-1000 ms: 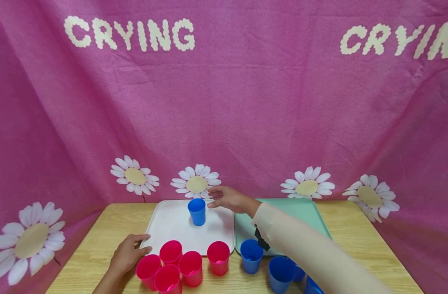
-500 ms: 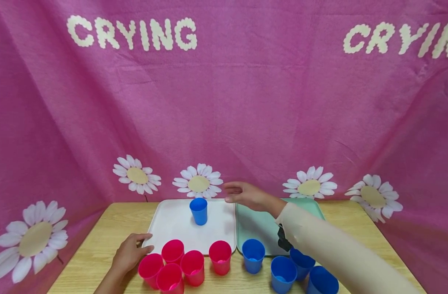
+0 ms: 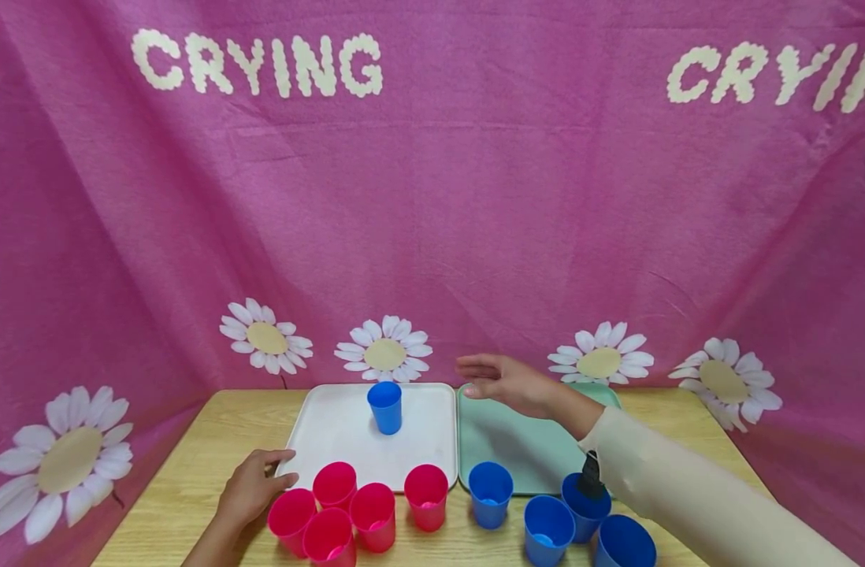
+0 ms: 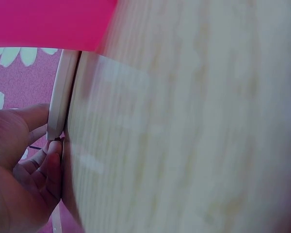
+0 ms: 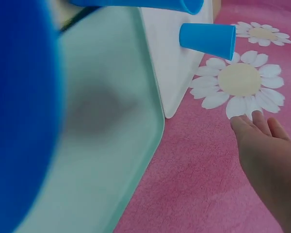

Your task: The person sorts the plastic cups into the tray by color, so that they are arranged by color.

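Note:
My left hand (image 3: 250, 490) holds the left edge of a white tray (image 3: 333, 457); in the left wrist view the thumb and fingers are around the corner of the tray (image 4: 63, 92). My right hand (image 3: 506, 383) hovers with extended fingers over the far left part of a green tray (image 3: 525, 465), holding nothing. One blue cup (image 3: 386, 409) stands upright on the white tray, left of the right hand. In the right wrist view that blue cup (image 5: 207, 39) is well apart from the right hand (image 5: 266, 150).
Several pink cups (image 3: 373, 517) stand upright in front of the white tray, close to the left hand. Several blue cups (image 3: 549, 529) stand in front of the green tray, below the right sleeve (image 3: 688, 472). A pink cloth (image 3: 432, 197) with daisies hangs behind the wooden table (image 3: 191, 457).
My right hand has moved right, away from the blue cup on the white tray, to over the green tray. The left hand stays at the tray's edge.

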Demonstrator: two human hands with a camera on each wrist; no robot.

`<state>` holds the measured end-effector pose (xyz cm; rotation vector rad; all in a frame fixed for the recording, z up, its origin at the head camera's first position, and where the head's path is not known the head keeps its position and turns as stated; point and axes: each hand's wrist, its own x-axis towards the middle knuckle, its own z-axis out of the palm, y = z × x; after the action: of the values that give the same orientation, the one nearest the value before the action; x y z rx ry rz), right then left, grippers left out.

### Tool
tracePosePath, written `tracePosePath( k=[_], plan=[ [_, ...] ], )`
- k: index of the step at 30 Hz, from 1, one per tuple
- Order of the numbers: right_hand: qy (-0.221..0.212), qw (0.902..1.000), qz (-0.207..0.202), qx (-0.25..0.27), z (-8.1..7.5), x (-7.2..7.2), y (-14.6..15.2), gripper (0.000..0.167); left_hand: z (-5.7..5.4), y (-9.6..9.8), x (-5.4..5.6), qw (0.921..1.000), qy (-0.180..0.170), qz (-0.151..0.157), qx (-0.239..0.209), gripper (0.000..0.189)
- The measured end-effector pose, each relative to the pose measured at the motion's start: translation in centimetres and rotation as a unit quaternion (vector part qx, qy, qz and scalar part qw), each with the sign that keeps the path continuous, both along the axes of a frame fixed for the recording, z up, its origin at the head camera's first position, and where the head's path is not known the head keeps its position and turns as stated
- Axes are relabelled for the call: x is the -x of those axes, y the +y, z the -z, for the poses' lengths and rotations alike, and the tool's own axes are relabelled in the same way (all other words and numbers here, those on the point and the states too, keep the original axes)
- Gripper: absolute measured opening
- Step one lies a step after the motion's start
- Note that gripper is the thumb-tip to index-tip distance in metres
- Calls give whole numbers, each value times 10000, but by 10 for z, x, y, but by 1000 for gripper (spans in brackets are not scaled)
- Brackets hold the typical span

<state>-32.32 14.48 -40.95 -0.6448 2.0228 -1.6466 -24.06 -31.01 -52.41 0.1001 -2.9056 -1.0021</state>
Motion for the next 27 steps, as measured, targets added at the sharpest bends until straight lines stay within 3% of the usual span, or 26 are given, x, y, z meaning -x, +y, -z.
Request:
tracePosePath(
  k=[27],
  plan=[
    [334,9994,-9,-33,6,-52,74,70,-1,1,0,10000,-28,-36,-45,42]
  ],
)
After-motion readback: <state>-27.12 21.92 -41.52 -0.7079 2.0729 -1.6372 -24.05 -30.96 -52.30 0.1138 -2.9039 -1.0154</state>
